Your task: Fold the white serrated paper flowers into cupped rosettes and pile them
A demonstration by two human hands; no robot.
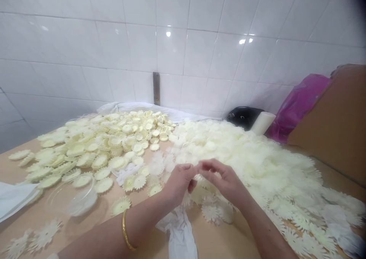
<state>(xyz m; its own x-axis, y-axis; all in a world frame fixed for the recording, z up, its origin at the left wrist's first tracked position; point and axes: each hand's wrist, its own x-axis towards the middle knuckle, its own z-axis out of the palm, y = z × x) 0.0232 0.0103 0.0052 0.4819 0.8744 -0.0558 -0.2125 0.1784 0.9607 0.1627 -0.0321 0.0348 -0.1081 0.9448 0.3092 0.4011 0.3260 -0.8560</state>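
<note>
My left hand (180,182) and my right hand (221,178) meet at the middle of the table, fingertips nearly touching. Both have thumb and fingers pinched together. Whatever is between them is too small or too hidden to name. Just below and around them lie thin pale-yellow pieces with toothed edges, such as a loose petal-like disc (211,212) under my right hand. A white cloth (181,232) hangs down the table below my left hand. To the left of that hand is a small group of flat toothed discs (140,182).
Stacked toothed discs (100,141) form a heap at left; thin frilly pieces (228,144) are piled at right. A clear round container (82,202) sits left front. A white roll (263,122), black bag (244,115), pink plastic bag (300,103) and cardboard box (334,125) stand back right before the tiled wall.
</note>
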